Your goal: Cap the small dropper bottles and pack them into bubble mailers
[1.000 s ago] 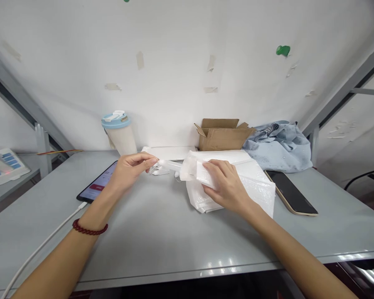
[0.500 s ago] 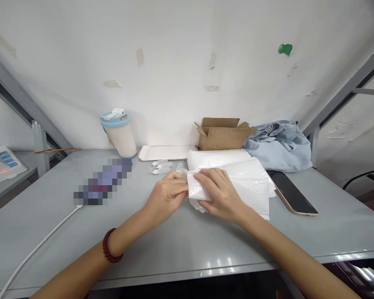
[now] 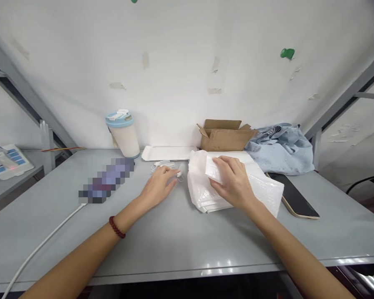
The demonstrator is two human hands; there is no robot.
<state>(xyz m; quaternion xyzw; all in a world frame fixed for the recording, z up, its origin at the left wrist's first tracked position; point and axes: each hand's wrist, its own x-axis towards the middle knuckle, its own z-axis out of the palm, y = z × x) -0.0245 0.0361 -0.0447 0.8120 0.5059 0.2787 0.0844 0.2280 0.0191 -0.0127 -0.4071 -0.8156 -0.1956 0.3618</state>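
Note:
My right hand [image 3: 232,180] grips one end of a white bubble mailer [image 3: 264,191], thumb below and fingers over its folded edge. That mailer is raised at a slant over a stack of more white bubble mailers [image 3: 199,187] on the table. To the left, my left hand [image 3: 158,185] is open, palm down, with its fingers stretched and the thumb apart. Just beyond its fingertips is a small clear tube with a white loop [image 3: 180,173]; whether they touch is unclear. Several similar clear tubes [image 3: 171,166] lie partly hidden behind the fingers.
A lidded cup [image 3: 124,135], a flat white tray [image 3: 170,153], an open cardboard box [image 3: 224,139] and a blue cloth [image 3: 283,153] line the wall. On the right lies a dark phone [image 3: 294,195]. A blurred-out device [image 3: 104,182] with a white cable [image 3: 46,241] is at left.
My left hand has come away from the mailer and moved left, its fingers opening. My right hand has lifted the mailer's end and shifted right. The clear tube now shows beside the left fingertips.

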